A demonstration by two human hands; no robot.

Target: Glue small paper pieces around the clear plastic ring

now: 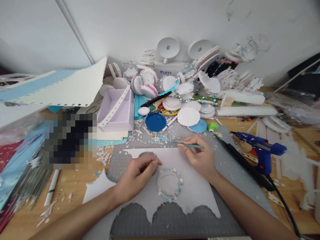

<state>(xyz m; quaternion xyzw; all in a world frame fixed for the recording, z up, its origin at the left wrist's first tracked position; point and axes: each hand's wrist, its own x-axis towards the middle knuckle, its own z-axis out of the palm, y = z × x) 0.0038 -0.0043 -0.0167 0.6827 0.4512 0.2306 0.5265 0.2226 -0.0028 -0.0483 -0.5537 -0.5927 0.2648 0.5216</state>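
Observation:
A white sheet of paper with round cut-outs lies on a grey cutting mat. On it rests a white paper disc edged with small blue and white bits. My left hand is closed in a pinch just left of the disc, fingertips on the sheet; what it pinches is too small to name. My right hand holds a thin teal-handled tool pointing left, above and right of the disc.
A blue hot glue gun with a black cord lies at the right. Behind the mat are a blue lid, white discs, a lilac box and piles of paper rounds. Stacked sheets fill the left edge.

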